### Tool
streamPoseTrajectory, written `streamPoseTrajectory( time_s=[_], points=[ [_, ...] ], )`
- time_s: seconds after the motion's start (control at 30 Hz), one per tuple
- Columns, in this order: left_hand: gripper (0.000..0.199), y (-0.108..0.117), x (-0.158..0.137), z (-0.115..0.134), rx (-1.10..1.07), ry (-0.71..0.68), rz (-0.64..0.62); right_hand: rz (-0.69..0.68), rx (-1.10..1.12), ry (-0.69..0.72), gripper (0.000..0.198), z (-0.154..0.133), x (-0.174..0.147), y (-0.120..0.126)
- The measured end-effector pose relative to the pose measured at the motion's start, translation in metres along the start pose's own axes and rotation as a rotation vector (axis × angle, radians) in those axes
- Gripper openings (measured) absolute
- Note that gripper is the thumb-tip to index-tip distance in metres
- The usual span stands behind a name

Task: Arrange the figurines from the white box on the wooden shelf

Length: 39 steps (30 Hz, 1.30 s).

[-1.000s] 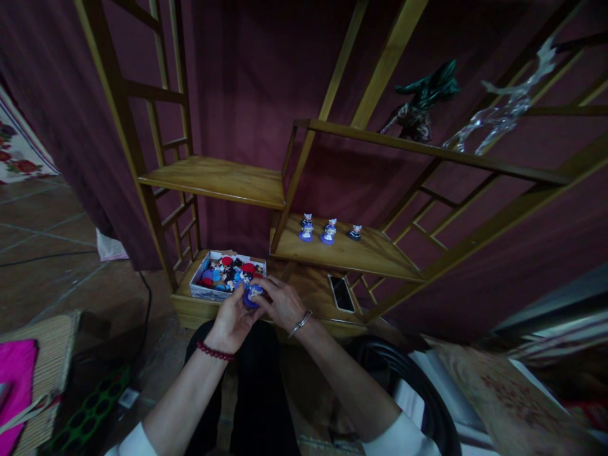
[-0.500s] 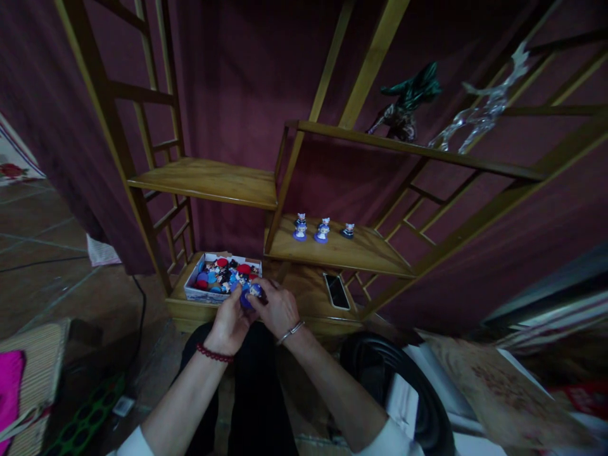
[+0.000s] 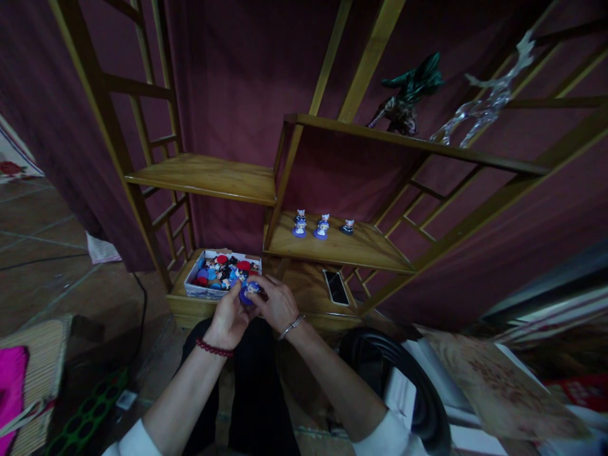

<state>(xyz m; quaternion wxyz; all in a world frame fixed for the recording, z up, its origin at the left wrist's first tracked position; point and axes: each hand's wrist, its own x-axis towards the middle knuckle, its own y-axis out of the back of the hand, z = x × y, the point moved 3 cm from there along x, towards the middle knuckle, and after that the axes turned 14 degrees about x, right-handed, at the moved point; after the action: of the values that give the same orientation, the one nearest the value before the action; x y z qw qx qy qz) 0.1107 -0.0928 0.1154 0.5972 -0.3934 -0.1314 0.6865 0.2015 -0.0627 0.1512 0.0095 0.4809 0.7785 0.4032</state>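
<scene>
Between my two hands is a small purple figurine [image 3: 250,292] with a round base. My left hand [image 3: 231,316] grips it from the left, fingers curled at its side. From the right, my right hand [image 3: 275,304] pinches it with thumb and fingers. Just behind them a cardboard box [image 3: 202,292] on the low shelf holds many small figurines in red, blue, purple and black. Several similar figurines [image 3: 322,228] stand upright on the middle shelf to the right, two in front with purple bases and others with dark bases.
A phone [image 3: 336,287] lies on the low board right of my hands. The wooden shelf unit [image 3: 204,177] has posts and lattice around. On the upper right board stand a green-brown statue [image 3: 408,95] and a clear deer figure [image 3: 484,104]. A black bin [image 3: 427,405] is at lower right.
The purple figurine has turned a little in my fingers, its base now facing more toward me. Both hands stay near the box; the view has shifted slightly.
</scene>
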Motion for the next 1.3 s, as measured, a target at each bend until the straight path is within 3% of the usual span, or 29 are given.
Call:
streamPoseTrajectory(
  time_s=[0.47, 0.8, 1.0, 1.3],
  points=[
    [0.019, 0.002, -0.002, -0.003, -0.036, 0.005, -0.017, -0.161, -0.018, 0.191, 0.021, -0.003, 0.003, 0.007],
    [0.021, -0.012, 0.002, -0.001, -0.067, 0.012, -0.046, -0.049, 0.021, 0.042, 0.042, -0.004, 0.002, 0.022],
    [0.021, -0.015, 0.003, -0.004, -0.063, 0.023, -0.001, -0.022, 0.036, -0.002, 0.027, -0.001, -0.001, 0.026],
    [0.018, -0.023, 0.001, -0.004, -0.037, 0.02, -0.033, 0.003, 0.054, 0.004, 0.031, 0.001, -0.001, 0.032]
  ],
)
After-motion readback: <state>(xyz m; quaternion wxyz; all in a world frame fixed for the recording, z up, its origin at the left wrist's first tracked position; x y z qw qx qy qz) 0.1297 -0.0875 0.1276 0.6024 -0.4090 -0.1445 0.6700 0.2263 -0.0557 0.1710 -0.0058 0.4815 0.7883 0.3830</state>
